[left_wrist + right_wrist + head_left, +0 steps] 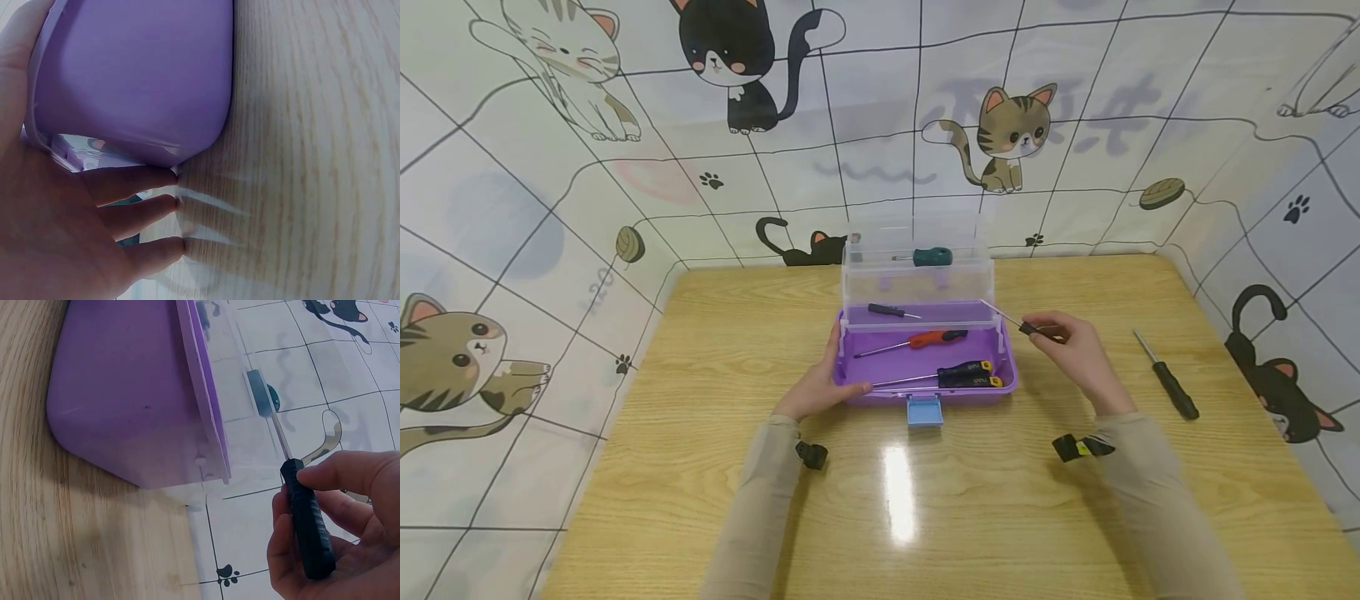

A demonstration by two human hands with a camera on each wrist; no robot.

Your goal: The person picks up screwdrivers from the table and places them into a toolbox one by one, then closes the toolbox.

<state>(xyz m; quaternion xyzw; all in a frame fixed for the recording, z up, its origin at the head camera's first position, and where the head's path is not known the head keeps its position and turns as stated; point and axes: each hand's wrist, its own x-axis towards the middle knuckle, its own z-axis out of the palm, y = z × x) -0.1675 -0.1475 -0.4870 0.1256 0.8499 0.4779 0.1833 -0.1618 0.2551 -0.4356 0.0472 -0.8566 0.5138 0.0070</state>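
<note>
Your right grip (pixel 1075 352) is pinching the black-handled screwdriver (pixel 309 520), up beside the right end of the purple toolbox (pixel 867 336), shaft angled toward its raised clear lid (pixel 976 285). Your left grip (pixel 812 387) rests spread against the left end, fingers extended. A red screwdriver (pixel 931 339) lies inside; a dark-handled one (pixel 1176 390) sits on the table (pixel 730 333), out to your right.

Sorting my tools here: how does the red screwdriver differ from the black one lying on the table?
The red screwdriver lies in the purple box, the black screwdriver on the table. The red one's handle has a black end; the black one's looks all black. The red one's tip points left, the black one's mostly toward the table's far edge. Both are unheld, with metal shafts.
</note>
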